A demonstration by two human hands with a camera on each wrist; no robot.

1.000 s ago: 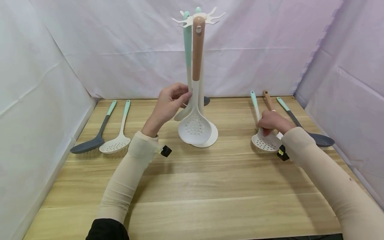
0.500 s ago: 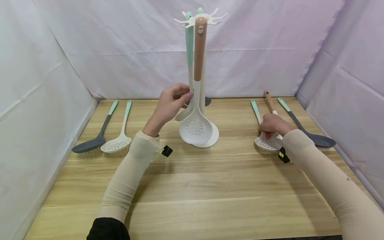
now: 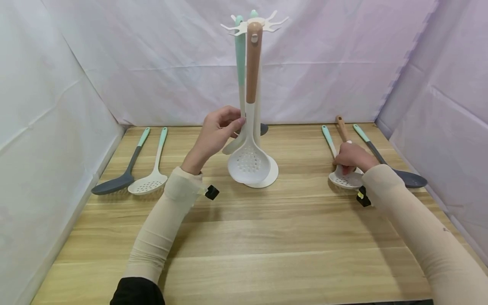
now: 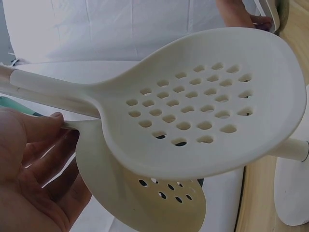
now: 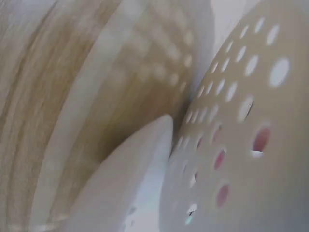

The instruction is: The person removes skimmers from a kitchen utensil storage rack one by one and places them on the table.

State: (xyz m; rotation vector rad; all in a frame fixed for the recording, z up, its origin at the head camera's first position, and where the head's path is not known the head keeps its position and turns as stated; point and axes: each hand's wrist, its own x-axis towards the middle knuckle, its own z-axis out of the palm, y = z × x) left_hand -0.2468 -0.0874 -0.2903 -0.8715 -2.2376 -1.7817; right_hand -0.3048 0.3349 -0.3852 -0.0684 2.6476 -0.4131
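In the head view my left hand [image 3: 219, 129] pinches the neck of a white slotted turner with a mint handle [image 3: 240, 55], hung on a white utensil stand [image 3: 271, 176]. Its holed head [image 4: 120, 193] shows in the left wrist view. In front of it hangs a white skimmer [image 3: 249, 163] with a brown handle. My right hand [image 3: 352, 156] grips another mint-handled slotted turner [image 3: 345, 181] low over the table at the right, fingers curled at its neck. In the right wrist view its holed head [image 5: 236, 159] lies beside a second white utensil [image 5: 135, 179].
A brown-handled white utensil [image 3: 342, 127], partly hidden by my right hand, and a dark grey mint-handled turner [image 3: 409, 178] lie at the right. At the left lie another grey turner [image 3: 116, 183] and a white slotted one [image 3: 148, 183]. White cloth walls [image 3: 171, 84] enclose the table.
My right hand has shifted slightly to the right with its slotted turner, whose mint handle end has come lower and closer to the brown handle. My left hand stays at the stand.
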